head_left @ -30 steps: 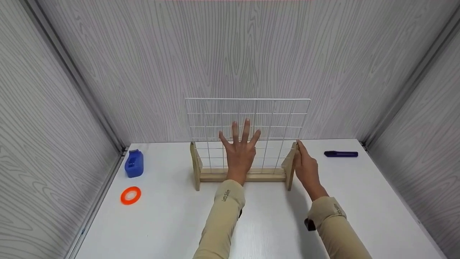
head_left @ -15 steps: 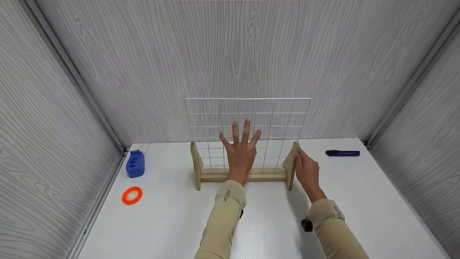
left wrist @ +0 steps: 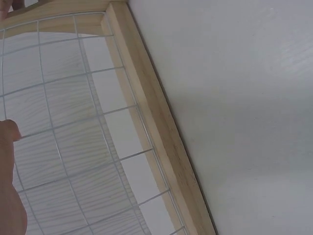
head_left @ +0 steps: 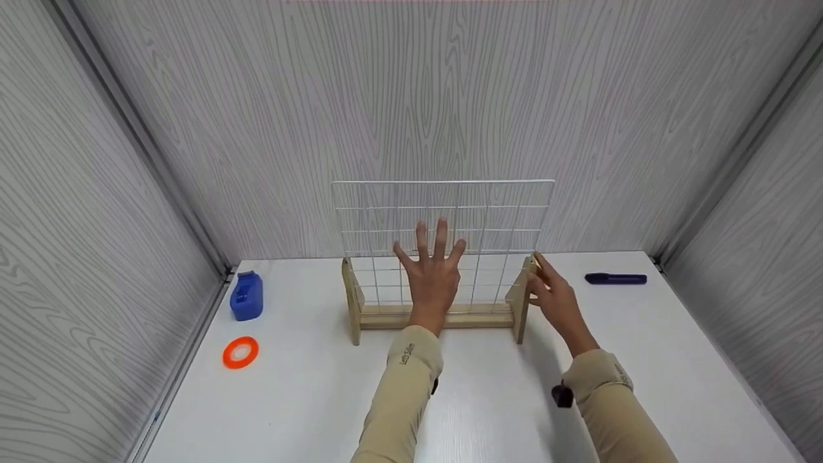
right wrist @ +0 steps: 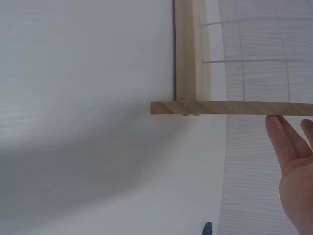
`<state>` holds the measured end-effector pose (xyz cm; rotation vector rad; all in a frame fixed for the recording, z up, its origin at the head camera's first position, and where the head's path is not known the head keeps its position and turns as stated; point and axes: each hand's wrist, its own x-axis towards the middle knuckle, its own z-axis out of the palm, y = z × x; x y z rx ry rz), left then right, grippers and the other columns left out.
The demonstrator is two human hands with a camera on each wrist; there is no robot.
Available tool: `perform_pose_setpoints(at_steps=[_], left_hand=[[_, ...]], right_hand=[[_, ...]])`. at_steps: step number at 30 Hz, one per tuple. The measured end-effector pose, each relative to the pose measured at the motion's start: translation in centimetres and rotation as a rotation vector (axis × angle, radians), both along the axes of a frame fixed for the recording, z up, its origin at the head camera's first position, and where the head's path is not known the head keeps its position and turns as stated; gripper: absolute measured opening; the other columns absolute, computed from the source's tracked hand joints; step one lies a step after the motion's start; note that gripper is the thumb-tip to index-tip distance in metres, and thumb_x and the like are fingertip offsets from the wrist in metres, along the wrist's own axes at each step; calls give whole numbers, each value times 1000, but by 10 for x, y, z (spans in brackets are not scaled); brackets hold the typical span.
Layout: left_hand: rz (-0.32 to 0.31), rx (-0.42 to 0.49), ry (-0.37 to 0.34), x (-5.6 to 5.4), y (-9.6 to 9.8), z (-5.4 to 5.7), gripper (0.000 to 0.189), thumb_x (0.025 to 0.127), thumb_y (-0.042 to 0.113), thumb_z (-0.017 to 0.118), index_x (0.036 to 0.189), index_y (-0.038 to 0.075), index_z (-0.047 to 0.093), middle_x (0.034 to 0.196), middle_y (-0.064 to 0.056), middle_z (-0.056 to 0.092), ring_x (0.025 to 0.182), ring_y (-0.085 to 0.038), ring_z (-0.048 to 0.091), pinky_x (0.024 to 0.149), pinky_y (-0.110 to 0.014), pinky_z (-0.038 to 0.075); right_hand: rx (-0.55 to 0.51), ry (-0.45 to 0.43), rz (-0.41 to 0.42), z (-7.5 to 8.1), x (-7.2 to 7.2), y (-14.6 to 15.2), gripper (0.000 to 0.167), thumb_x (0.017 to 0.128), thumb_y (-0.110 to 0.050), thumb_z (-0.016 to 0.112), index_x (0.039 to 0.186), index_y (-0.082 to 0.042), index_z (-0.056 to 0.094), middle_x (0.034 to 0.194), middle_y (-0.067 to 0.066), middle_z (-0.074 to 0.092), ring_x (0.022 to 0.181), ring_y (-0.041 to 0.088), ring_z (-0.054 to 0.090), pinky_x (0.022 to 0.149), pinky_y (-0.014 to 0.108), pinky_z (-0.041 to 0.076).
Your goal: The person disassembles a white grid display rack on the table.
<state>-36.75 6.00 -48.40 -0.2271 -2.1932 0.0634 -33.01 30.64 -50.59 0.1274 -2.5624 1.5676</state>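
A white wire grid (head_left: pixel 488 208) stands upright in a wooden stand made of a bottom bar (head_left: pixel 479 319) and two side panels. My left hand (head_left: pixel 433 280) lies spread against the middle of the grid, its fingers straight. In the left wrist view, the thumb (left wrist: pixel 9 131) shows at a grid wire. At the right side panel (head_left: pixel 522 308), my right hand (head_left: pixel 558 302) has its fingertips right at the outer face and top corner. The right wrist view shows fairly straight fingers (right wrist: pixel 281 139) touching that panel (right wrist: pixel 234 107) from outside.
On the left of the white table (head_left: pixel 308 399) are a blue tape dispenser (head_left: pixel 247 296) and an orange ring-shaped roll (head_left: pixel 240 352). A dark blue utility knife (head_left: pixel 616 279) lies at the back right. Grey wood-patterned walls (head_left: pixel 411 96) surround the table.
My right hand has shifted slightly right, and its fingers are more spread along the side panel. The left hand stays against the grid. The head view has shifted slightly.
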Motion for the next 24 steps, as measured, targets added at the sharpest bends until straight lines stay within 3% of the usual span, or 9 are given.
perform_pose_setpoints(at_steps=[5, 14, 24], left_hand=[[-7, -3, 3, -1, 0, -3, 49, 81, 32, 80, 126, 42, 64, 160, -5, 31, 148, -39, 22, 102, -78, 35], [-10, 14, 31, -1, 2, 0, 44, 83, 27, 77, 123, 41, 66, 160, -5, 29, 147, -38, 23, 103, -79, 34], [-24, 26, 42, -1, 1, -2, 47, 80, 28, 80, 123, 40, 67, 159, -5, 33, 147, -39, 23, 104, -80, 32]], right_hand=[[-12, -68, 63, 10, -5, 3, 67, 109, -40, 42, 164, -15, 14, 165, 22, 26, 141, 43, 46, 103, 55, 51], [-51, -56, 20, 10, -8, 5, 58, 106, -43, 46, 160, -25, 31, 159, 18, 42, 130, 41, 59, 100, 49, 54], [-93, -60, 4, 7, -10, 3, 60, 105, -41, 49, 160, -20, 33, 156, 19, 45, 130, 40, 59, 98, 46, 56]])
